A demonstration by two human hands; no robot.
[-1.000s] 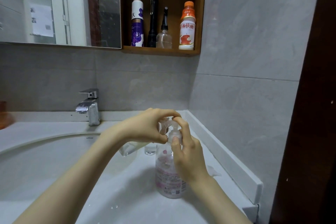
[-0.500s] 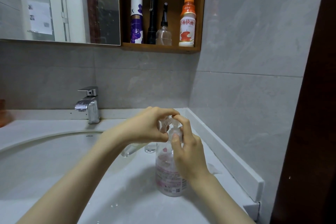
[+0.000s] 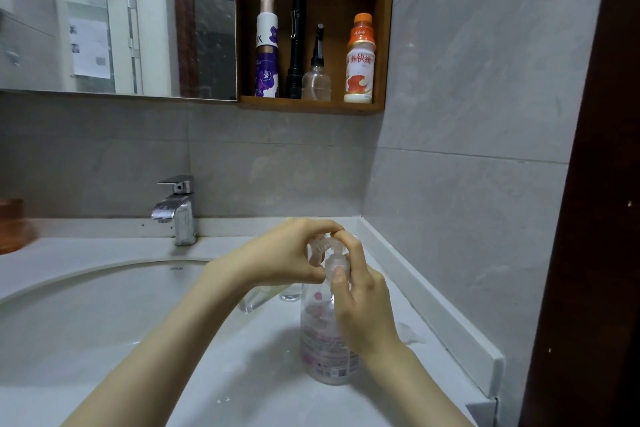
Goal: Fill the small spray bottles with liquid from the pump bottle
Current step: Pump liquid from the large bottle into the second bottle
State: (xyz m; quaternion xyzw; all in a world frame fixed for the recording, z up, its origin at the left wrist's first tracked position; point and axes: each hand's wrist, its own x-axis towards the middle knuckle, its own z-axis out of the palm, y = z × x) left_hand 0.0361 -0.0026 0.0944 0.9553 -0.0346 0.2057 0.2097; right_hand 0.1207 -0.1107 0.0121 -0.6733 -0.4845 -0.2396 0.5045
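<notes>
A clear pump bottle (image 3: 325,343) with a pink label stands on the white counter to the right of the basin. My right hand (image 3: 360,305) grips its neck from the right, thumb on the collar and index fingertip on top of the ribbed pump head (image 3: 320,246). My left hand (image 3: 287,256) is curled round a small clear spray bottle (image 3: 256,300), which is tilted, with its lower end sticking out below the palm. Its upper end is hidden by my fingers at the pump's spout. Another small clear container (image 3: 289,295) stands on the counter behind the hands.
The white basin (image 3: 86,305) and chrome tap (image 3: 178,211) lie to the left. A wooden wall shelf (image 3: 311,104) holds a purple can, a black torch, a clear spray bottle and an orange-capped drink bottle. A raised counter ledge (image 3: 433,305) and tiled wall close in on the right.
Both hands stay at the pump head in the same grip. Only the view has shifted slightly.
</notes>
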